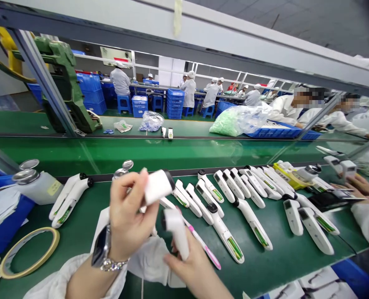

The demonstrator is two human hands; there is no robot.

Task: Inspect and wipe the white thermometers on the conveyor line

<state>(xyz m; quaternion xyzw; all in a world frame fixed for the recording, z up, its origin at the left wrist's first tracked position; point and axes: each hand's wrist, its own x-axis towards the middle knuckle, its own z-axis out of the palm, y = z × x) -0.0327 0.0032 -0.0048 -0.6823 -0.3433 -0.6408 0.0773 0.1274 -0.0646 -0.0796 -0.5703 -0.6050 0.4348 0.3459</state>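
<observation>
My left hand (133,214), with a watch and bracelet on its wrist, is closed around a white infrared thermometer (158,187), its dark sensor end pointing right. Lower and to the right, my right hand (193,259) grips a second white thermometer (177,230), slightly blurred, with its dark end up. A pink and white toothbrush (205,246) lies by my right hand. Beneath both hands rests a white cloth (148,259). Several more thermometers (225,234) lie in a row to the right, some showing an uncovered battery bay. Two thermometers (69,201) sit at the left.
At left are a tape roll (28,253), a pump-top bottle (38,187) and a blue bin (6,224). A green belt (172,151) runs behind the bench. On the right a co-worker's hands (362,187) hold a thermometer. A metal frame (184,31) crosses overhead.
</observation>
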